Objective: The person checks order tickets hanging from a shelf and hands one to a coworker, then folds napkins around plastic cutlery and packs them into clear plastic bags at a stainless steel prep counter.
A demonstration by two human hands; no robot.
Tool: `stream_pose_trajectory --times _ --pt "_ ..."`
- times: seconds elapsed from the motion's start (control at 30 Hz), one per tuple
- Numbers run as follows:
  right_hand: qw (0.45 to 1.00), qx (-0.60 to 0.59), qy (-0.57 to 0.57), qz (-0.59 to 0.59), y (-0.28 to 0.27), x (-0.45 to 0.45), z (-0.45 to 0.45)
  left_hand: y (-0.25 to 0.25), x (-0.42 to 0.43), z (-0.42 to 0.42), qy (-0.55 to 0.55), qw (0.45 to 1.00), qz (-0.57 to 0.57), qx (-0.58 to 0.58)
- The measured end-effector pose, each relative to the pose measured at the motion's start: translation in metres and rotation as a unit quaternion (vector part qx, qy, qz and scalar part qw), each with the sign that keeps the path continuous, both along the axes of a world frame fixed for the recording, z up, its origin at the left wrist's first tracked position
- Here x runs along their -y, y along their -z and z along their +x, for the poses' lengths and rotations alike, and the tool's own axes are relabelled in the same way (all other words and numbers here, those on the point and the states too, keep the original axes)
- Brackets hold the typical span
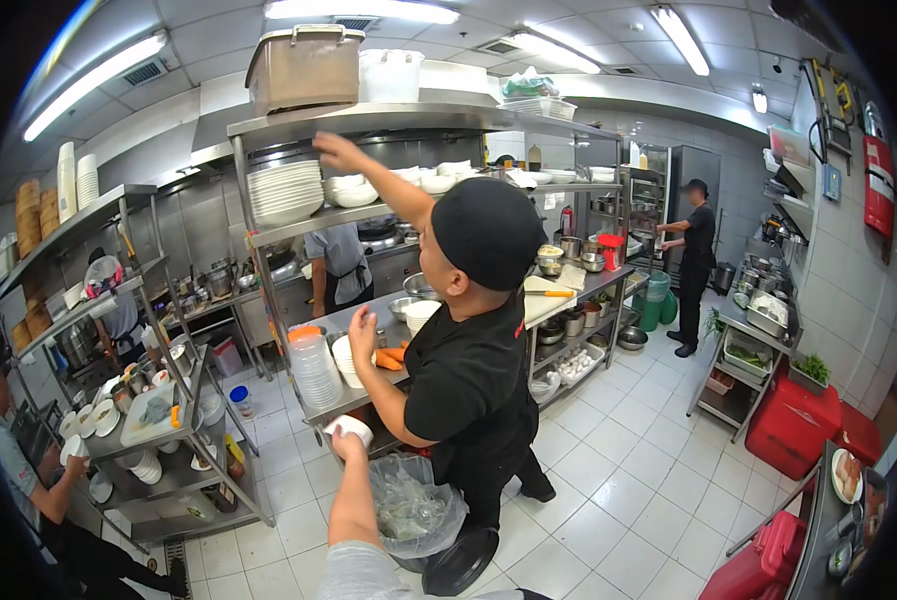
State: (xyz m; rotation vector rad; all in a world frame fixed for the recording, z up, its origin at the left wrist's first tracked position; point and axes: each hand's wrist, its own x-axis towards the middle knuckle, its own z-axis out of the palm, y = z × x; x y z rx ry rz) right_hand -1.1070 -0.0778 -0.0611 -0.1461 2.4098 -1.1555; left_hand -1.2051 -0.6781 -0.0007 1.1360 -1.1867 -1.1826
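Though the right is unseen, the wearer's left hand (346,446) grips a white bowl (354,428).

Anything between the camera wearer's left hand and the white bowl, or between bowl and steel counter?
Nothing visible: the left hand holds the white bowl, and the way to the steel counter looks open. The co-worker's bent forearm is close, on the right.
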Motion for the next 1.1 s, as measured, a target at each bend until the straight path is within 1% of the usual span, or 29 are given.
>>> stream_pose_trajectory --times 0.03,0.1,0.2,0.3,0.33,0.37,0.43,0.5,0.57,0.6,0.63,0.67,0.7,0.77,0.8,0.83,0.87,0.9,0.93,0.97,1.0,1.03,1.07,1.1 --pt "1.0 0.0 0.005 0.0 0.0 -0.001 0.0 -0.012 0.008 -0.006 0.007 1.0 -0.007 -0.001" --pt "1.0 0.002 0.014 0.0 0.002 -0.002 0.001 -0.05 0.005 -0.013 0.047 0.998 0.015 -0.035" --pt "1.0 0.004 0.028 0.004 0.006 -0.006 0.006 -0.047 0.04 -0.051 0.061 0.995 -0.071 0.033" --pt "0.998 0.009 0.054 0.007 0.013 -0.012 0.016 -0.053 0.04 -0.086 0.122 0.991 -0.047 -0.034" --pt "0.998 0.012 0.064 0.006 0.017 -0.015 0.022 -0.055 0.036 -0.097 0.135 0.989 -0.05 -0.04" --pt "0.997 0.016 0.076 0.006 0.021 -0.019 0.03 -0.055 0.033 -0.109 0.129 0.989 -0.066 -0.022" --pt "0.995 0.026 0.1 0.005 0.032 -0.026 0.05 -0.053 0.026 -0.131 0.177 0.983 -0.027 -0.047" --pt "0.991 0.043 0.126 0.004 0.042 -0.03 0.074 -0.042 0.022 -0.154 0.221 0.972 -0.019 -0.075" --pt "0.987 0.059 0.152 0.01 0.047 -0.034 0.093 -0.03 0.022 -0.179 0.242 0.966 -0.035 -0.084" --pt "0.984 0.068 0.162 0.014 0.05 -0.034 0.102 -0.035 0.01 -0.186 0.24 0.968 -0.037 -0.058" --pt "0.983 0.077 0.167 0.021 0.054 -0.035 0.11 -0.029 0.006 -0.2 0.223 0.972 -0.08 -0.004" --pt "0.98 0.087 0.178 0.025 0.056 -0.035 0.116 -0.023 0.004 -0.211 0.228 0.969 -0.094 0.02" --pt "0.978 0.094 0.184 0.03 0.057 -0.035 0.12 -0.026 -0.01 -0.218 0.235 0.965 -0.108 0.043" --pt "0.974 0.103 0.199 0.041 0.059 -0.036 0.13 -0.038 -0.043 -0.226 0.288 0.957 -0.042 -0.001" --pt "0.974 0.1 0.199 0.047 0.062 -0.036 0.134 -0.045 -0.052 -0.233 0.301 0.951 -0.062 -0.011" --pt "0.975 0.093 0.19 0.06 0.068 -0.037 0.137 -0.047 -0.069 -0.237 0.324 0.946 -0.022 -0.01" --pt "0.979 0.077 0.179 0.064 0.078 -0.036 0.14 -0.039 -0.065 -0.25 0.349 0.936 -0.023 -0.033" --pt "0.981 0.059 0.169 0.068 0.087 -0.036 0.141 -0.036 -0.073 -0.255 0.39 0.913 0.059 -0.105" --pt "0.981 0.045 0.176 0.07 0.098 -0.036 0.147 -0.019 -0.064 -0.273 0.46 0.879 0.064 -0.105" --pt "0.983 0.022 0.176 0.055 0.104 -0.033 0.151 0.007 -0.047 -0.291 0.56 0.799 0.126 -0.177" --pt "0.977 0.066 0.196 0.046 0.095 -0.027 0.149 0.011 -0.052 -0.294 0.584 0.721 0.275 -0.253" --pt "0.984 0.03 0.166 0.062 0.117 -0.024 0.152 0.023 -0.083 -0.298 0.592 0.756 0.21 -0.182" --pt "0.982 0.041 0.173 0.059 0.116 -0.018 0.154 0.035 -0.115 -0.303 0.593 0.785 0.146 -0.107" --pt "0.971 0.044 0.219 0.079 0.1 -0.008 0.155 0.051 -0.166 -0.304 0.592 0.802 0.058 -0.056"
